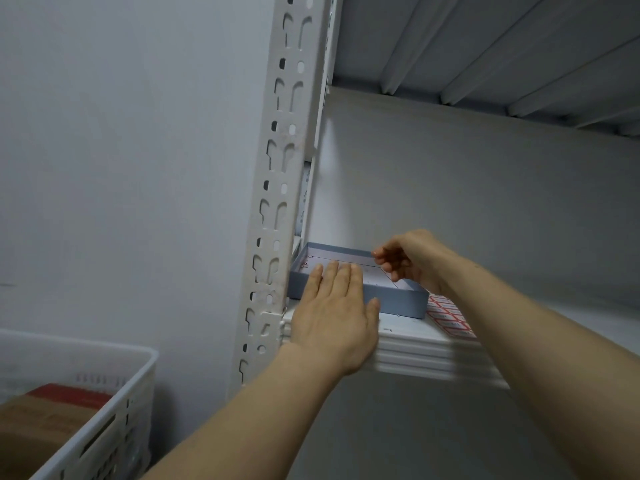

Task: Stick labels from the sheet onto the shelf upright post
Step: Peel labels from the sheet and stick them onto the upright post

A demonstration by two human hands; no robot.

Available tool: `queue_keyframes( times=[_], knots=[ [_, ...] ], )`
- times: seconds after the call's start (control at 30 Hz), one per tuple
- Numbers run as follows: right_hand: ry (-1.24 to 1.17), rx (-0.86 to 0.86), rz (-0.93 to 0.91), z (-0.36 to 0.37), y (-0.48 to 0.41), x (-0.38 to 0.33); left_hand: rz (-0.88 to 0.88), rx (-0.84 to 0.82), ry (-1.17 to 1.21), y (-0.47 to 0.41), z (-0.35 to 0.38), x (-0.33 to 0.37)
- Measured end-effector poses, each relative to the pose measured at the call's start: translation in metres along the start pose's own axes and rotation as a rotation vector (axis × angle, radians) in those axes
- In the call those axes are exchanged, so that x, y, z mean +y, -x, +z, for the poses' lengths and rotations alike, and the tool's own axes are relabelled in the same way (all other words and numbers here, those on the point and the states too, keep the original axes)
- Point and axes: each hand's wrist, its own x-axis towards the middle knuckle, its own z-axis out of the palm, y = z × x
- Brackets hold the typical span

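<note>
A white slotted upright post rises left of centre. On the white shelf stands a shallow grey-blue box with a white sheet inside. A label sheet with red-bordered labels lies on the shelf right of the box, partly under my right forearm. My left hand lies flat with fingers spread over the box's front edge. My right hand hovers above the box, thumb and fingers pinched together; I cannot see whether a label is between them.
A white perforated plastic crate holding a brown carton with a red top stands at the lower left. The ribbed underside of an upper shelf spans the top right. A plain grey wall fills the left and back.
</note>
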Motion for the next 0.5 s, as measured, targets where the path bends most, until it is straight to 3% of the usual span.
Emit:
queue_keyframes(
  times=[0.17,0.5],
  knots=[
    [0.055,-0.042,-0.075,0.0012,0.0023,0.0025,0.004,-0.003,-0.004,0.0022,-0.0005,-0.0001],
    [-0.067,-0.06,-0.068,0.0025,0.0003,0.0017,0.016,0.025,0.014,0.0022,-0.0004,-0.0008]
  ],
)
